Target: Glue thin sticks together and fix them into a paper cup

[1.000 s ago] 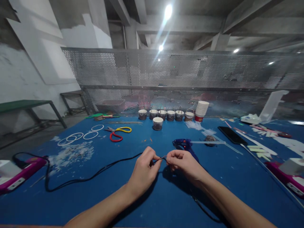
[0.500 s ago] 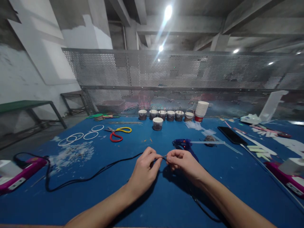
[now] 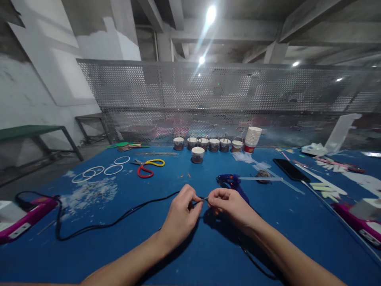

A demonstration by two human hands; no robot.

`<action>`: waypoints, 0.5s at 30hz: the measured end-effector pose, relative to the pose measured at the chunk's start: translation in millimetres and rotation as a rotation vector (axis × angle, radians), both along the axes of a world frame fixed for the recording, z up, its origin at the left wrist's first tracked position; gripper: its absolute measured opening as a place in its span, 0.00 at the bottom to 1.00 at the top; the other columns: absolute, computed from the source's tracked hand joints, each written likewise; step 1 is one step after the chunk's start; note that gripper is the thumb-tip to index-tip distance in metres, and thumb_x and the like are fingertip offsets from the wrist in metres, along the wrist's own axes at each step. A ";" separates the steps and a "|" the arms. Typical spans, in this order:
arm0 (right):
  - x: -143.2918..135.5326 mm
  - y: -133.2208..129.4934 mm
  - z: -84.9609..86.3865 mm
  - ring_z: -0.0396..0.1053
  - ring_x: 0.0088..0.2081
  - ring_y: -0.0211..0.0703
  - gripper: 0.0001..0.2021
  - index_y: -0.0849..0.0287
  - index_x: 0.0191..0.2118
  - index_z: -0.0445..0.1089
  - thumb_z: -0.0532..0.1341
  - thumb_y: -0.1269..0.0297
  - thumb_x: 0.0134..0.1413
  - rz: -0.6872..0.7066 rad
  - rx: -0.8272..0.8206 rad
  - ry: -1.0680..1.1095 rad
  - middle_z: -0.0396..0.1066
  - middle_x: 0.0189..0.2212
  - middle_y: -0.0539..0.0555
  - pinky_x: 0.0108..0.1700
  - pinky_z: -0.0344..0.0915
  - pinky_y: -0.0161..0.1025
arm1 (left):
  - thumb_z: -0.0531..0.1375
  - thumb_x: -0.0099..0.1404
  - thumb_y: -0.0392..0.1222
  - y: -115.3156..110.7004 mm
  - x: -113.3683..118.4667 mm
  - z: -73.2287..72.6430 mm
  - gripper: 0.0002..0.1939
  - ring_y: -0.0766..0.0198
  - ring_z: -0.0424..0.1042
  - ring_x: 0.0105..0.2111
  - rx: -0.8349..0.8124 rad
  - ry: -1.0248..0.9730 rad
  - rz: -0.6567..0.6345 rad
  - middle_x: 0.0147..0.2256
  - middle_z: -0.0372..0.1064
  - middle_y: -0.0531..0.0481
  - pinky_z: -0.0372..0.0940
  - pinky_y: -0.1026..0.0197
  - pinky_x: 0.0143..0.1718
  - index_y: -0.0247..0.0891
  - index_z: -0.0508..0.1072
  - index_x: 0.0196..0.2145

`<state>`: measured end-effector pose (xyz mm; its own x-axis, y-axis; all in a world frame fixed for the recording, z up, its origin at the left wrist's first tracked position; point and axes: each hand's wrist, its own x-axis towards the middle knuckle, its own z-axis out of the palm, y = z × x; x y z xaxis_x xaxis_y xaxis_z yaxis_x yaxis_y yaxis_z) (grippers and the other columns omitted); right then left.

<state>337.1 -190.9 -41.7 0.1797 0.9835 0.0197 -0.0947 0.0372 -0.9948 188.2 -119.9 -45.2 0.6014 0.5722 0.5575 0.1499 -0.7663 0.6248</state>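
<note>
My left hand (image 3: 182, 211) and my right hand (image 3: 231, 205) meet above the middle of the blue table, fingertips almost touching. Both pinch a thin grey strand (image 3: 204, 199), which spans the small gap between them; whether it is wire or twine I cannot tell. Just beyond my right hand lies a blue glue gun (image 3: 229, 180) with a clear glue stick (image 3: 258, 178) out of its back. A black cable (image 3: 125, 216) runs behind my left hand. Farther off stands a small cup (image 3: 197, 155) with a white rim and dark wrapped sides.
Several similar cups (image 3: 214, 145) line the back beside a stack of paper cups (image 3: 253, 139). Scissors (image 3: 145, 167), white rings (image 3: 113, 169) and scraps (image 3: 93, 193) lie left. Rightward are a twine ball (image 3: 263, 176), a phone (image 3: 291, 170) and a power strip (image 3: 361, 224); another power strip (image 3: 28, 220) sits left.
My left thumb and fingertips have shifted slightly on the strand, and the left thumb sits a little lower. More of the strand shows beside the left fingers. My right hand has barely moved.
</note>
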 end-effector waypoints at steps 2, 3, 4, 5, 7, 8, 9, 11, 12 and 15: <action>0.0 -0.5 -0.3 0.57 0.20 0.31 0.09 0.61 0.24 0.69 0.65 0.61 0.43 0.002 0.002 -0.003 0.66 0.20 0.47 0.26 0.52 0.33 | 0.54 0.60 0.33 -0.1 0.1 -0.7 0.09 0.69 0.59 0.25 -0.008 0.003 0.003 0.26 0.56 0.55 0.56 0.65 0.26 0.38 0.61 0.23; -0.1 -0.8 -0.3 0.57 0.20 0.31 0.09 0.61 0.24 0.69 0.65 0.61 0.43 0.001 0.002 -0.002 0.66 0.20 0.47 0.26 0.51 0.33 | 0.54 0.60 0.33 -0.2 0.1 -0.8 0.08 0.69 0.59 0.25 -0.013 0.007 0.002 0.26 0.57 0.55 0.56 0.65 0.26 0.38 0.62 0.24; -0.3 -0.9 -0.1 0.57 0.20 0.31 0.09 0.61 0.23 0.69 0.65 0.61 0.42 -0.002 0.002 -0.001 0.66 0.20 0.46 0.26 0.51 0.33 | 0.54 0.60 0.34 -0.4 -0.1 -0.6 0.06 0.69 0.59 0.24 -0.021 0.014 -0.002 0.27 0.57 0.54 0.56 0.65 0.25 0.38 0.63 0.25; -0.5 -1.0 0.3 0.57 0.20 0.31 0.09 0.61 0.23 0.69 0.66 0.60 0.42 -0.005 0.002 0.001 0.65 0.19 0.46 0.26 0.51 0.33 | 0.54 0.60 0.34 -0.7 -0.4 -0.2 0.04 0.69 0.59 0.24 -0.031 0.025 -0.010 0.27 0.59 0.54 0.56 0.65 0.25 0.38 0.65 0.27; -0.9 -0.9 1.1 0.57 0.20 0.31 0.10 0.61 0.23 0.69 0.66 0.60 0.41 -0.005 0.002 0.008 0.64 0.19 0.46 0.26 0.51 0.33 | 0.55 0.60 0.35 -1.4 -1.2 1.2 0.04 0.69 0.61 0.26 -0.048 0.047 -0.032 0.30 0.61 0.52 0.58 0.65 0.26 0.38 0.69 0.32; -1.0 -0.9 1.6 0.57 0.20 0.31 0.10 0.61 0.23 0.69 0.66 0.60 0.41 -0.004 0.004 0.012 0.65 0.19 0.46 0.26 0.51 0.33 | 0.54 0.61 0.36 -1.7 -1.6 2.0 0.06 0.68 0.62 0.27 -0.054 0.054 -0.044 0.30 0.62 0.52 0.59 0.64 0.28 0.39 0.71 0.34; -1.1 -0.8 2.1 0.57 0.20 0.31 0.10 0.61 0.23 0.70 0.66 0.60 0.41 -0.004 0.007 0.016 0.65 0.19 0.46 0.26 0.51 0.33 | 0.54 0.62 0.36 -2.0 -2.0 2.7 0.07 0.67 0.63 0.28 -0.055 0.055 -0.057 0.30 0.62 0.51 0.59 0.64 0.29 0.39 0.72 0.35; -1.1 -0.6 3.0 0.57 0.20 0.31 0.10 0.61 0.24 0.70 0.66 0.60 0.41 -0.006 0.005 0.022 0.66 0.21 0.47 0.26 0.51 0.33 | 0.51 0.64 0.38 -2.2 -2.5 3.4 0.10 0.66 0.64 0.30 -0.051 0.043 -0.074 0.29 0.63 0.51 0.60 0.63 0.31 0.39 0.73 0.34; -1.0 -0.6 3.3 0.57 0.20 0.31 0.10 0.61 0.24 0.70 0.66 0.59 0.40 -0.009 0.002 0.022 0.67 0.21 0.47 0.26 0.51 0.33 | 0.51 0.64 0.38 -2.2 -2.5 3.4 0.11 0.66 0.64 0.29 -0.046 0.035 -0.076 0.29 0.63 0.51 0.60 0.63 0.31 0.39 0.73 0.33; -1.0 -0.4 3.4 0.57 0.20 0.31 0.10 0.61 0.24 0.70 0.66 0.59 0.39 -0.009 -0.004 0.022 0.67 0.21 0.47 0.25 0.52 0.34 | 0.51 0.64 0.38 -2.1 -2.0 2.3 0.10 0.66 0.63 0.28 -0.022 0.024 -0.066 0.27 0.62 0.51 0.59 0.63 0.30 0.38 0.71 0.29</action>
